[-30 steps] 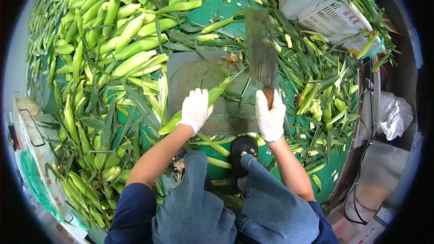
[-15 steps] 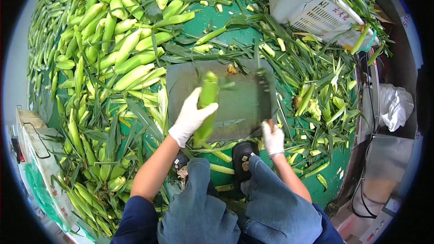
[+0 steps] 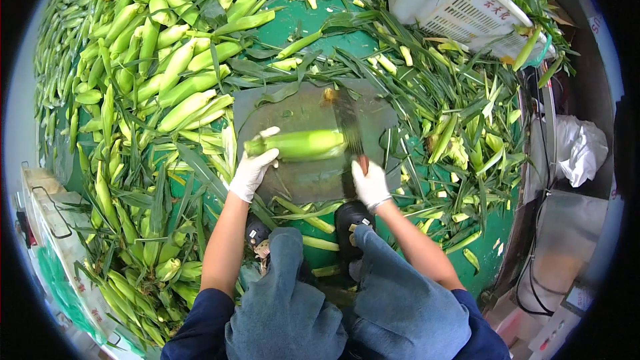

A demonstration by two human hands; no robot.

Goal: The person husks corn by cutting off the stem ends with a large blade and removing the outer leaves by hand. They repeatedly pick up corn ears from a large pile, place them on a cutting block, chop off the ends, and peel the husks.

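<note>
My left hand [image 3: 253, 168], in a white glove, is closed around the left end of a green ear of corn [image 3: 303, 145]. The ear lies crosswise over a dark cutting board [image 3: 267, 113], still in its husk. In my gloved right hand [image 3: 371, 185] is the brown handle of a broad-bladed knife [image 3: 349, 127]. Its dark blade, smeared by motion, points away from me at the ear's right end. Whether blade and ear touch, I cannot tell.
Many husked-on ears [image 3: 180, 67] are heaped to the left. Cut leaves and stem pieces [image 3: 453, 140] litter the green floor [image 3: 490, 253] to the right. A white crate [image 3: 453, 13] full of leaves stands at the far right. My dark shoes [image 3: 352, 220] are close to the board's near edge.
The ear has turned from upright to crosswise in my left hand, over the board. My right hand has brought the knife leftward to the ear's right end.
</note>
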